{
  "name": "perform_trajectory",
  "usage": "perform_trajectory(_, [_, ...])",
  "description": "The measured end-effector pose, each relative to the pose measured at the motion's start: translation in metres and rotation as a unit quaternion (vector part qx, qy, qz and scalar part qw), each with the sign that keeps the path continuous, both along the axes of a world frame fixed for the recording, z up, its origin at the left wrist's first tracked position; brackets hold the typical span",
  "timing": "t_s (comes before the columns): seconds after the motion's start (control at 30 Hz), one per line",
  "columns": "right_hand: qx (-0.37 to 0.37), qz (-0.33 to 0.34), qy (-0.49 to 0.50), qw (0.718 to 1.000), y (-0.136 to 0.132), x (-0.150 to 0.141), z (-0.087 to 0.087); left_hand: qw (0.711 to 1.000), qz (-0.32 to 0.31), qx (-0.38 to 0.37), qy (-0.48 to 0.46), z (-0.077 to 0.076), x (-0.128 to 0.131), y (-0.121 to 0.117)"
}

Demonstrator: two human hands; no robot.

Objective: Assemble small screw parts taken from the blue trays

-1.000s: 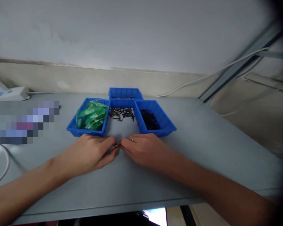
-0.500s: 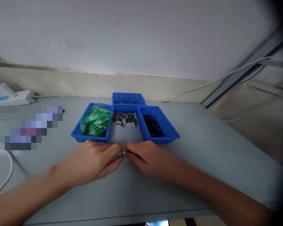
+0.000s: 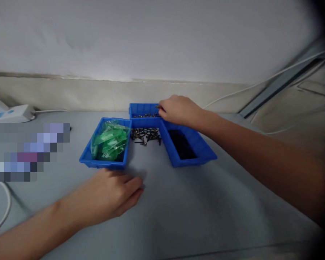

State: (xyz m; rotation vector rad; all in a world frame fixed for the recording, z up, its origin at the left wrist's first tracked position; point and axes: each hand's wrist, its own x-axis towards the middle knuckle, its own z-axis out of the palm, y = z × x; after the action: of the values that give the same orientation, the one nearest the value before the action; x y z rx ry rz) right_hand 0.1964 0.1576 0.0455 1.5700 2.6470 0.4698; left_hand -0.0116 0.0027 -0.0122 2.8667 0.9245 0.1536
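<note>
At the far blue bin (image 3: 142, 109), right hand (image 3: 178, 110) pinching a small brass-coloured piece (image 3: 157, 107)

Near left, the left hand (image 3: 116, 191) curls, fingers together, by the left bin (image 3: 103, 164); whether it holds anything, I cannot tell.

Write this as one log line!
left hand: near left bin | right hand: pinching metal piece at back bin | screws: on table

From afar I see loose parts (image 3: 152, 135) on the table (image 3: 162, 216) between left bin (image 3: 104, 164) and right bin (image 3: 204, 154); back bin (image 3: 141, 108) behind them; bag (image 3: 111, 141) inside the left one.
</note>
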Motion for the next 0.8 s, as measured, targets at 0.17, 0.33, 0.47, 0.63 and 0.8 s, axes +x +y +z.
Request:
perform_trajectory(0.17, [-0.071, -0.019, -0.051, 0.996, 0.009, -0.008, -0.004, 1.0, -0.003, -0.012, 0.009, 0.0, 0.0, 0.0])
perform_trajectory(0.33, [0.028, 0.177, 0.023, 0.983, -0.09, -0.021, -0.022, 1.0, -0.002, 0.002, 0.005, -0.005, 0.001, -0.003])
perform_trajectory(0.47, [0.0, 0.203, 0.03, 0.979, -0.143, -0.025, -0.058, 1.0, -0.012, 0.004, 0.003, -0.008, 0.002, -0.001])
perform_trajectory(0.63, [0.012, 0.142, 0.066, 0.988, -0.139, -0.024, -0.08, 0.999, 0.0, 0.016, 0.032, -0.002, 0.006, -0.001])
perform_trajectory(0.8, [-0.053, 0.104, 0.093, 0.989, -0.137, -0.025, -0.081, 0.999, 0.019, 0.019, 0.039, 0.0, 0.01, -0.002])
